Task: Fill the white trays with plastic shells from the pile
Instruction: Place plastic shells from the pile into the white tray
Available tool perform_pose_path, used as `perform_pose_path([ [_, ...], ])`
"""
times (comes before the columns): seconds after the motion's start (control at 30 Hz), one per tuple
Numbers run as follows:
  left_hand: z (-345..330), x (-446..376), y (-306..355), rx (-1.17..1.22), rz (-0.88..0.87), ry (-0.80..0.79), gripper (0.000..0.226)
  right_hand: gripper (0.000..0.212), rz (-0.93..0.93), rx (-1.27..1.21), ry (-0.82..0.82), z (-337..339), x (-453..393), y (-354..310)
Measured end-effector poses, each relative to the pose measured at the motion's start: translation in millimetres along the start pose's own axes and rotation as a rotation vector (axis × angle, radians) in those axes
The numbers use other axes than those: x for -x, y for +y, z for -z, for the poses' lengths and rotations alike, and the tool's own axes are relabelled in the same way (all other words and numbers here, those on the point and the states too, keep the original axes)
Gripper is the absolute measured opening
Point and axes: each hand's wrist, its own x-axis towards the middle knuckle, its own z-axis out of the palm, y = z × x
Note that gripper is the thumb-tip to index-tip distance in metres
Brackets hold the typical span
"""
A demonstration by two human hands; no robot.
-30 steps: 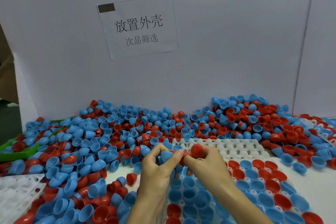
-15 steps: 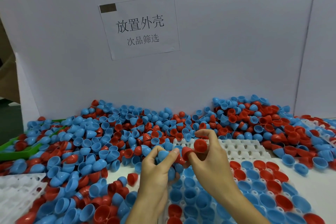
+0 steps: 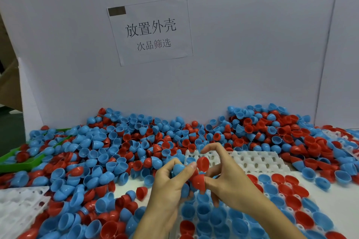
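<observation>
A big pile of blue and red plastic shells (image 3: pixel 120 147) covers the table's far and left side. In front of me lies a white tray (image 3: pixel 260 165) whose near rows hold blue and red shells and whose far rows are empty. My left hand (image 3: pixel 167 184) grips several blue shells, one (image 3: pixel 178 168) showing between thumb and forefinger. My right hand (image 3: pixel 229 178) holds two red shells: one (image 3: pixel 203 162) up between its fingers, the other (image 3: pixel 199 181) pinched lower, just above the tray. The two hands touch over the tray's left part.
Another white tray (image 3: pixel 17 205) lies empty at the lower left. A green bin (image 3: pixel 21 163) sits half buried at the left. A third tray edge (image 3: pixel 338 137) shows at the far right. A white board with a paper sign (image 3: pixel 150 31) walls off the back.
My right hand has drawn the two red shells away from my left hand, and its forefinger has lifted. The left hand has stayed in place with its blue shells.
</observation>
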Motion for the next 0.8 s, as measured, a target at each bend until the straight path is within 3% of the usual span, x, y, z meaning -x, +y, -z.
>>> perform_pose_path([
  [0.13, -5, 2, 0, 0.014, 0.032, -0.009, 0.041, 0.052, 0.082, -0.063, 0.231, -9, -4, 1],
  [0.3, -7, 3, 5, 0.136, 0.052, -0.012, 0.044, 0.049, 0.194, -0.045, 0.346, -19, 0, 3],
  [0.47, -8, 3, 5, 0.184, 0.067, -0.026, 0.046, 0.043, 0.301, 0.046, 0.359, -22, 0, -1],
  [0.57, -7, 3, 5, 0.185, 0.066, -0.025, 0.049, 0.056, 0.305, 0.100, 0.354, -23, -1, -2],
  [0.8, -4, 0, 3, 0.177, 0.036, 0.003, 0.034, 0.055, 0.295, 0.178, 0.367, -20, -3, -1],
])
